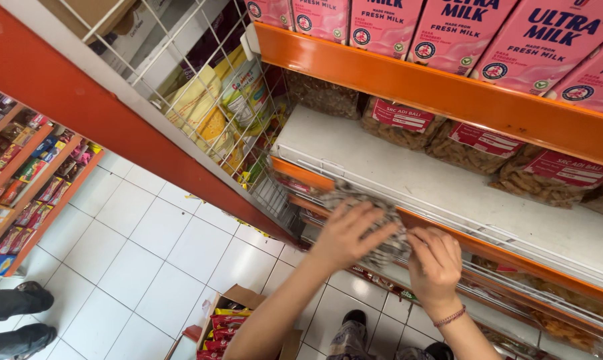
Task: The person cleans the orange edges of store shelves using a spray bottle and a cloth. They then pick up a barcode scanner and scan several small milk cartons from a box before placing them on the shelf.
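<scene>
My left hand (347, 235) and my right hand (436, 263) both grip a clear bag of small dark-and-light snacks (365, 201). The bag sits at the front edge of a white shelf (408, 175) with an orange front lip, just over the wire rail. My right wrist wears a thin red bracelet. Several clear bags of brown snacks with pink labels (478, 145) lie at the back of the same shelf.
Pink milk cartons (458, 27) line the orange shelf above. A wire basket (215, 107) of yellow packets hangs on the left. An open cardboard box of red packets (229, 323) stands on the white tiled floor. Another person's shoes (28, 297) appear at far left by more shelves.
</scene>
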